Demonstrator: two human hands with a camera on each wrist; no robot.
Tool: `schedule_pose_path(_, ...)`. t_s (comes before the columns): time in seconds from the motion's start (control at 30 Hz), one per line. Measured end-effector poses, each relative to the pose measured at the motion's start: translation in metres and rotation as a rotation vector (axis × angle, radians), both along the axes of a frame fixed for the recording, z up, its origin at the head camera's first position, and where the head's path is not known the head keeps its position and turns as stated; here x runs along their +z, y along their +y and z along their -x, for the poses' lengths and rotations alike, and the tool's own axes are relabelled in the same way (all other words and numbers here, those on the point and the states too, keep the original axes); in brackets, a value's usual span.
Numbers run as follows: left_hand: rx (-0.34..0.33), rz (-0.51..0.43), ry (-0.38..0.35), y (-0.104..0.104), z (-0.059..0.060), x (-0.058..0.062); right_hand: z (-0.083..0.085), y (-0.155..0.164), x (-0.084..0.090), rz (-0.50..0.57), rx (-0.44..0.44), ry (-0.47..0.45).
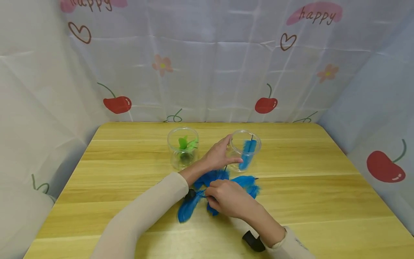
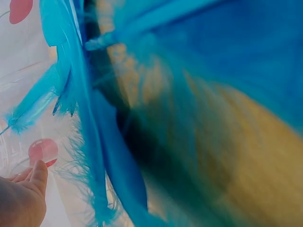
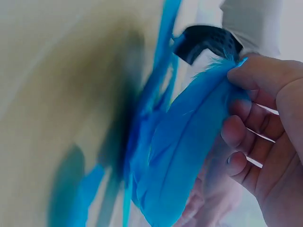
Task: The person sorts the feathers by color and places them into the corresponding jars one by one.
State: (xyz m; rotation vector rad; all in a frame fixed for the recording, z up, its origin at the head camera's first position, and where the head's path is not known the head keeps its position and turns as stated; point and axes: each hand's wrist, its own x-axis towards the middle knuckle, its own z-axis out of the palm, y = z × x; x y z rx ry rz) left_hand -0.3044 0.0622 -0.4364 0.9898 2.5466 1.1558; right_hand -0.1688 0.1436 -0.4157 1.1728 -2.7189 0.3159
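Note:
My left hand (image 1: 219,155) holds the left side of a clear plastic cup (image 1: 253,157), thumb in front and fingers behind. A single blue feather (image 1: 248,149) stands inside that cup, its dark quill end up. Below, my right hand (image 1: 230,198) is over a loose pile of blue feathers (image 1: 211,176). Close up in the right wrist view, its thumb and forefinger pinch one blue feather (image 3: 184,142) by the end, the other fingers loosely bent. Blurred blue feathers (image 2: 227,52) fill much of the left wrist view.
Left of the held cup stands a second clear cup (image 1: 173,158) with green feathers (image 1: 183,144) inside. Black wrist mounts (image 1: 253,241) sit at both wrists. A white printed curtain (image 1: 207,72) rises behind the wooden table (image 1: 307,201).

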Motion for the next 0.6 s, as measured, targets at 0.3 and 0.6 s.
schedule_pose_path(0.3, 0.004, 0.006, 0.0, 0.001, 0.001, -0.001, 0.001, 0.024, 0.012, 0.135, -0.008, 0.063)
schedule_pose_path(0.6, -0.005, -0.032, 0.003, 0.002, 0.003, -0.002, 0.008, 0.049, 0.019, 0.411, -0.03, 0.129)
